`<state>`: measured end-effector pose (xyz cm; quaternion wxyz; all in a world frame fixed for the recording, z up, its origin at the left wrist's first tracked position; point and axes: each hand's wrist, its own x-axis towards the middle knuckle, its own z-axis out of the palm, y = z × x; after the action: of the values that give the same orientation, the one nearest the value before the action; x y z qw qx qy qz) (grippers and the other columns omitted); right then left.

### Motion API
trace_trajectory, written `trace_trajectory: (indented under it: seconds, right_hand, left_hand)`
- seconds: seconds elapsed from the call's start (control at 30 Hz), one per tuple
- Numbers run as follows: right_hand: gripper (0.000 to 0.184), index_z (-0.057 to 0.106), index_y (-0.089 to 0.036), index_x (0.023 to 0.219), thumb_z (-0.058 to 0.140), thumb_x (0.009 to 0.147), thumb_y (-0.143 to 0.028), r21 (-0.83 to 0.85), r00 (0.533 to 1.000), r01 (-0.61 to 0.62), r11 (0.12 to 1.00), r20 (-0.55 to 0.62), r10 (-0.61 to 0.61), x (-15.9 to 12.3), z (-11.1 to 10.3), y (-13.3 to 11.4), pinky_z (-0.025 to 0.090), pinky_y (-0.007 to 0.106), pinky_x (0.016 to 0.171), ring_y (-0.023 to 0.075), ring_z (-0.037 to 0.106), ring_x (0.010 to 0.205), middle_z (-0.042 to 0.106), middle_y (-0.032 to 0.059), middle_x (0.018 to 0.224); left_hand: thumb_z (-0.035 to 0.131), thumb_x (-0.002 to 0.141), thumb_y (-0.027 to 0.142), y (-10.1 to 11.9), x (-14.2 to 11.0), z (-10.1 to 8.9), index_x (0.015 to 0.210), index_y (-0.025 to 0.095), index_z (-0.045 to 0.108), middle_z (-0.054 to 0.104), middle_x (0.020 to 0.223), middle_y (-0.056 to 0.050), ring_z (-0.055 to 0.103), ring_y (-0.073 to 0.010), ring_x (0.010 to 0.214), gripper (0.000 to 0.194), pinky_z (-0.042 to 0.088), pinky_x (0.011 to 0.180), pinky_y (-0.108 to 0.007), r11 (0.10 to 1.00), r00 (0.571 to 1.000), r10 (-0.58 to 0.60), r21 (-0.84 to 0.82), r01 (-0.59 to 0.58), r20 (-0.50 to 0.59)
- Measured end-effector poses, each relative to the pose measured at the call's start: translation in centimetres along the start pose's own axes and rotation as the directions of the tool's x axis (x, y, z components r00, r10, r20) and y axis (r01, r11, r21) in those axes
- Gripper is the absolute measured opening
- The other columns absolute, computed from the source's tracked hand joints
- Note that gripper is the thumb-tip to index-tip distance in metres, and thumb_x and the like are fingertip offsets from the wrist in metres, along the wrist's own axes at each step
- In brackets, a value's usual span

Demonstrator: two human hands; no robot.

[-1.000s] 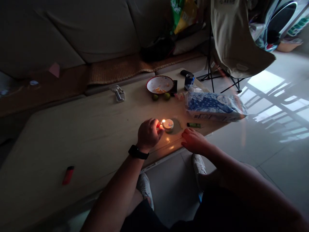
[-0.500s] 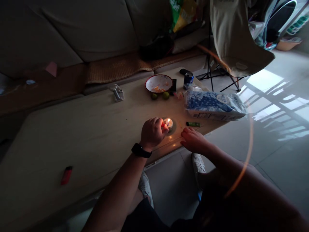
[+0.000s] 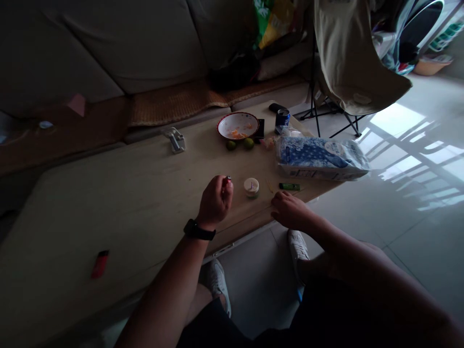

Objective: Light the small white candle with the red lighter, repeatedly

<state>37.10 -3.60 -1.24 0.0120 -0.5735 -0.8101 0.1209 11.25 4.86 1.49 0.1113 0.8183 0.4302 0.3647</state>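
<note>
My left hand (image 3: pixel 216 202), with a black watch at the wrist, is closed around a red lighter (image 3: pixel 228 179); its metal top pokes out above the fist and bears no flame. Just to the right stands a small round candle (image 3: pixel 251 186) with a pale top and a purplish wick, and no flame shows on it. My right hand (image 3: pixel 291 209) rests at the table's front edge with fingers loosely bent and holds nothing visible. Close beyond its fingertips lies a green lighter (image 3: pixel 289 186).
Another red lighter (image 3: pixel 100 264) lies on the table (image 3: pixel 119 193) at left. Farther back are a bowl with orange pieces (image 3: pixel 238 126), two green fruits (image 3: pixel 248 143), a blue can (image 3: pixel 282 119) and a blue-white plastic pack (image 3: pixel 322 157). A folding chair (image 3: pixel 357 63) stands behind.
My left hand brought the lit lighter over the candle, then drew back left; the flame is gone now. My right hand has stayed in place.
</note>
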Motion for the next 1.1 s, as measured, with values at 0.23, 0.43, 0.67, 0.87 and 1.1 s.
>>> trace_trajectory:
  seconds: [0.23, 0.43, 0.67, 0.87, 1.1]
  right_hand:
    - [0.019, 0.067, -0.016, 0.101, 0.065, 0.091, -0.032, 0.003, 1.000, -0.019, 1.000, 0.024, 0.019, 0.2, -0.1, -0.2, 0.044, 0.036, 0.097, 0.0281, 0.054, 0.111, 0.061, 0.0146, 0.111]
    - [0.019, 0.068, -0.016, 0.102, 0.065, 0.092, -0.032, 0.002, 0.999, -0.034, 0.999, 0.019, 0.034, 0.1, -0.3, -0.3, 0.043, 0.035, 0.098, 0.0282, 0.054, 0.113, 0.061, 0.0147, 0.112]
    - [0.021, 0.067, -0.015, 0.105, 0.063, 0.093, -0.032, 0.007, 1.000, -0.019, 1.000, 0.022, 0.019, 0.0, -0.4, -0.2, 0.042, 0.036, 0.099, 0.0280, 0.053, 0.114, 0.062, 0.0144, 0.113]
    - [0.023, 0.067, -0.016, 0.106, 0.062, 0.093, -0.033, 0.012, 0.998, -0.035, 0.999, 0.045, 0.034, 0.1, -0.3, -0.3, 0.042, 0.037, 0.101, 0.0288, 0.053, 0.116, 0.062, 0.0147, 0.116]
    - [0.024, 0.067, -0.014, 0.106, 0.063, 0.093, -0.034, 0.008, 0.998, -0.037, 0.999, 0.043, 0.036, 0.1, -0.5, -0.5, 0.041, 0.038, 0.102, 0.0295, 0.052, 0.117, 0.062, 0.0161, 0.116]
  left_hand:
    - [0.042, 0.104, 0.037, -0.8, -0.9, -0.6, 0.098, 0.020, 0.054, 0.062, 0.087, -0.005, 0.057, -0.0179, 0.078, 0.022, 0.046, 0.074, -0.032, 0.998, 0.997, 0.018, 0.060, -0.023, 0.077]
    - [0.047, 0.099, 0.039, 0.6, -0.2, 0.4, 0.086, 0.021, 0.052, 0.062, 0.082, -0.005, 0.057, -0.0204, 0.079, 0.023, 0.044, 0.073, -0.034, 0.972, 0.991, 0.083, 0.212, -0.104, 0.104]
    - [0.049, 0.090, 0.029, 1.2, 0.8, 1.7, 0.082, 0.022, 0.049, 0.061, 0.079, -0.007, 0.057, -0.0240, 0.078, 0.011, 0.043, 0.072, -0.038, 0.930, 0.984, 0.103, 0.338, -0.147, 0.144]
    - [0.049, 0.091, 0.032, 1.9, 1.0, 2.0, 0.081, 0.023, 0.048, 0.062, 0.081, -0.008, 0.057, -0.0257, 0.079, 0.013, 0.042, 0.071, -0.040, 0.917, 0.978, 0.108, 0.362, -0.168, 0.178]
    - [0.049, 0.091, 0.034, 2.0, 1.1, 2.0, 0.080, 0.023, 0.048, 0.061, 0.080, -0.007, 0.056, -0.0248, 0.077, 0.015, 0.040, 0.070, -0.039, 0.911, 0.973, 0.095, 0.376, -0.170, 0.208]
